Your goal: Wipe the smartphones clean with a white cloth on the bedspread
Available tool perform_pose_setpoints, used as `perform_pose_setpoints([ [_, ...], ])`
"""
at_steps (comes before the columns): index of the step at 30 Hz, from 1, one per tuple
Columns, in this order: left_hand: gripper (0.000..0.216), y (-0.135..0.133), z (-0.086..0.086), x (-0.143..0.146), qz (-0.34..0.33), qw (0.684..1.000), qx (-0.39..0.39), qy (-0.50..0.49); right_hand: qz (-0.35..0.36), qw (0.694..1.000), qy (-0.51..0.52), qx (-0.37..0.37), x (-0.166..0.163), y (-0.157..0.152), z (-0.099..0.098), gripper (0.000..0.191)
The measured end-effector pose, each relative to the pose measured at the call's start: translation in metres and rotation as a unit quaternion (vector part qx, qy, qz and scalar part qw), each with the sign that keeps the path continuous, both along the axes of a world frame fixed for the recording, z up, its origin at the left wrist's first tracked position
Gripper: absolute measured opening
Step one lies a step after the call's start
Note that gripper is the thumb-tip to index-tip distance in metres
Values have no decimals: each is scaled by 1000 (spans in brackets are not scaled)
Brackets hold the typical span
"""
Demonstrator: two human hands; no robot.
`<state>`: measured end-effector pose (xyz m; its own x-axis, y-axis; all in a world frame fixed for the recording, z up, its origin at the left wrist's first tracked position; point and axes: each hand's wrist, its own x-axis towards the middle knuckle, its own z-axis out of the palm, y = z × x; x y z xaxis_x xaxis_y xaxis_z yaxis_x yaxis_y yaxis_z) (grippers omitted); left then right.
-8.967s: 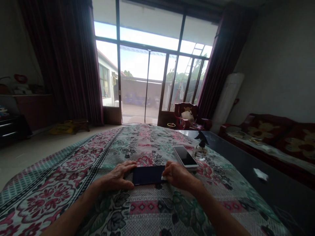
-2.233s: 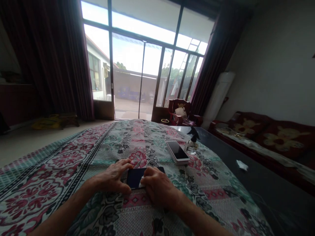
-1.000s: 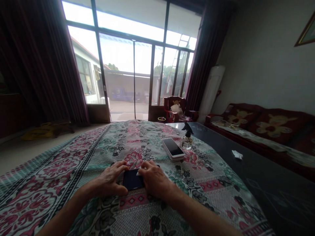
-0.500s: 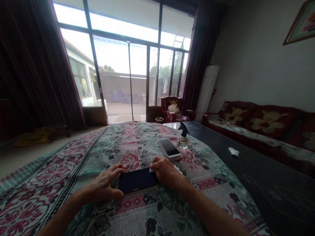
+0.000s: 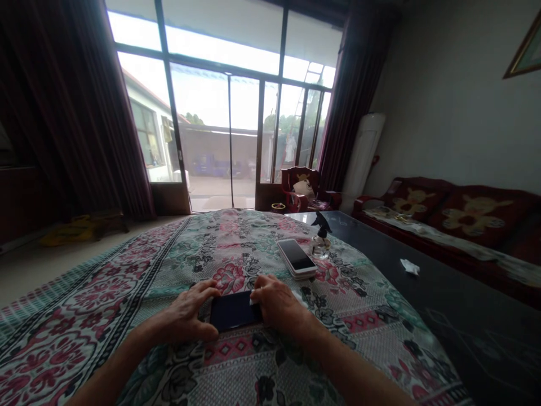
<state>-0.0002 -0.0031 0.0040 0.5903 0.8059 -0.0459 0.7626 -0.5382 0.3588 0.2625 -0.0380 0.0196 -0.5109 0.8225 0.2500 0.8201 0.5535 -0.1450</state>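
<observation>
A dark phone [image 5: 231, 310] lies flat on the flowered cloth [image 5: 253, 242]. My left hand [image 5: 188, 313] grips its left end, thumb along the near edge and fingers over the far edge. On the screen's right part rests my right hand [image 5: 276, 305], fingers curled over a small white wipe [image 5: 253, 302] pressed to the glass. A white phone [image 5: 296, 257] lies further back to the right, with a small clear spray bottle [image 5: 320, 241] beside it.
The cloth covers a table whose dark glass top [image 5: 443, 304] shows on the right, with a crumpled white scrap [image 5: 409, 266] on it. A red sofa [image 5: 456, 217] stands at the right, a wooden chair [image 5: 302, 192] by the glass doors.
My right hand with the wipe has slid left along the dark screen since half a second ago, covering more of it. The left hand keeps its hold. The camera has shifted a little.
</observation>
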Motion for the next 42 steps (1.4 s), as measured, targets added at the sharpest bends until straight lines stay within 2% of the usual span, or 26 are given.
perform_pose_setpoints([
  [5, 79, 2, -2, -1, 7, 1000, -1, 11, -38, 999, -22, -18, 19, 0, 6, 25],
  [14, 79, 2, -4, -2, 9, 1000, 2, 2, -7, 1000, -28, -1, -6, -5, 5, 23],
  [20, 80, 1, -1, -1, 6, 1000, 4, 15, -55, 998, -28, -17, 13, 0, 9, 25],
  [23, 80, 1, -1, -1, 5, 1000, 5, 16, -39, 999, -32, -5, 17, -1, 6, 25],
  [31, 79, 2, -4, -3, 3, 1000, 9, 5, 20, 1000, 0, 11, -6, 0, 1, 25],
  [34, 78, 2, -4, -3, -1, 1000, 8, 2, 9, 1000, 21, -15, 5, 3, 5, 27],
  [38, 78, 1, -2, -3, 0, 1000, 1, -1, -31, 995, 34, -84, 35, 6, 15, 28],
  [42, 78, 1, -1, -3, -1, 1000, 0, -3, -18, 995, 37, -91, 49, 7, 21, 29],
])
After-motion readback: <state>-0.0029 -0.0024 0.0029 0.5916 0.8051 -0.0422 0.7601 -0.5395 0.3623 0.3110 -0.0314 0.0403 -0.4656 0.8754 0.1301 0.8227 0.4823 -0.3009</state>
